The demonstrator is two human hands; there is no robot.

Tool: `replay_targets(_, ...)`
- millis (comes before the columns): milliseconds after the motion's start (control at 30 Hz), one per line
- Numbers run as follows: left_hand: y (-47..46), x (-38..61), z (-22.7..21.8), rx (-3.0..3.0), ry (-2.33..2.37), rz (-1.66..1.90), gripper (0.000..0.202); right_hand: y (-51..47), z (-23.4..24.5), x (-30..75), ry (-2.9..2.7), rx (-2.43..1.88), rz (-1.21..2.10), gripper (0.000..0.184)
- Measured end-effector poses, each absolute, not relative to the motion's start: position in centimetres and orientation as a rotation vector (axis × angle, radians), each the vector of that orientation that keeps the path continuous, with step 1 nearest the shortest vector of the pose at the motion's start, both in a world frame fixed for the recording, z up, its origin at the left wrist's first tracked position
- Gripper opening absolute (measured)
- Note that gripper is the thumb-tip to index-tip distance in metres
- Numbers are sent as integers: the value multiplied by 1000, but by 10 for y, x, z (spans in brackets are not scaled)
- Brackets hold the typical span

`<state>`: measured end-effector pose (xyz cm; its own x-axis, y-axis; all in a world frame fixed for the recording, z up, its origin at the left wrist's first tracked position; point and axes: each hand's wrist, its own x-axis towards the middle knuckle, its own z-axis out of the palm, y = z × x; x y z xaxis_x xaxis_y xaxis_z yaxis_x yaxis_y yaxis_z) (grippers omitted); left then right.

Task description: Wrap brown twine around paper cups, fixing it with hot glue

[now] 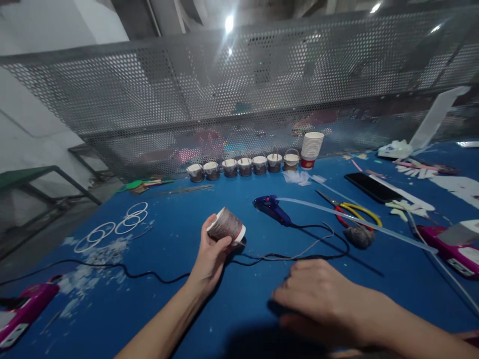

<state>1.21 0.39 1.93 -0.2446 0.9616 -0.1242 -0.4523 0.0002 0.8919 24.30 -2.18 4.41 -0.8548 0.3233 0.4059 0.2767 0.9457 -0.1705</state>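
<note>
Left hand [211, 257] grips wrapped cup [227, 227] tilted above blue tabletop [119, 319]
Right hand [318, 299] lies palm-down, fingers together, beside black cord [258, 259]; snagging it could drag the glue gun [272, 208]

Right hand [318, 299], 5 o'clock: palm down, underside and fingertips hidden. Left hand [211, 254] covers near side of cup [228, 225]. Pink tool [22, 311], 8 o'clock: cut off by edge.
</note>
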Motion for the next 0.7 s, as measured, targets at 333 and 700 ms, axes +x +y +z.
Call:
replay_targets(333,3,14,21,692,1102,1523,73,72,15,238,-2044,-1623,440,37)
replay_targets(700,4,18,6,800,1191,1502,88,121,5,214,-1998,-1457,850,19)
